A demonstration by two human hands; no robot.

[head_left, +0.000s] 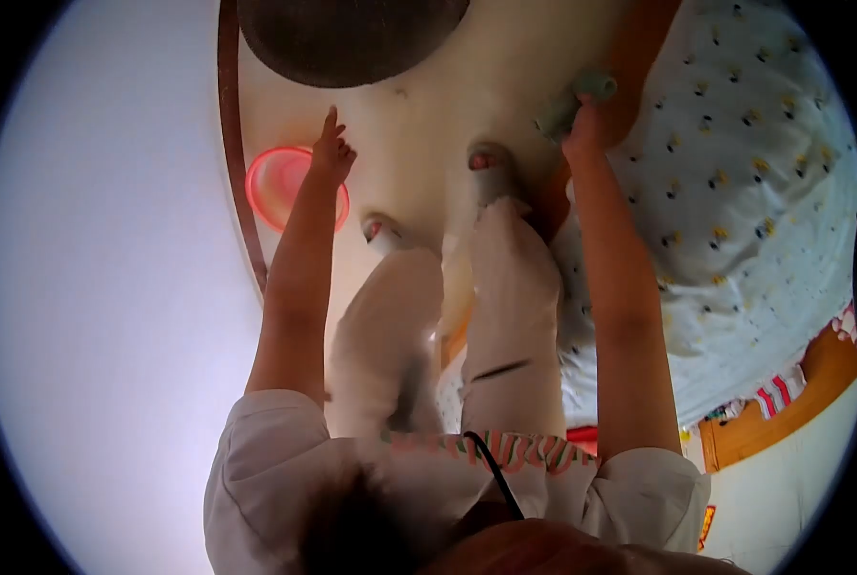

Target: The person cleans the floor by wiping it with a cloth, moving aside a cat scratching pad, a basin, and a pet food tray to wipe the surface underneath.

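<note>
My right hand (586, 125) is closed around a pale green, tube-like object (596, 84) with a rounded end; its exact kind is unclear. It is held beside the bed's edge. My left hand (332, 153) is stretched forward with the index finger extended and the other fingers loosely bent, holding nothing. Below and beside that hand, a round pink basin (254, 187) stands on the floor near the wall, partly covered by my left forearm.
A dark round object (352, 43) lies ahead at the top. To the right is a bed with a patterned sheet (716, 182) and a wooden edge (639, 67). My slippered feet stand on the pale floor (419, 134). A white wall (112, 287) runs along the left.
</note>
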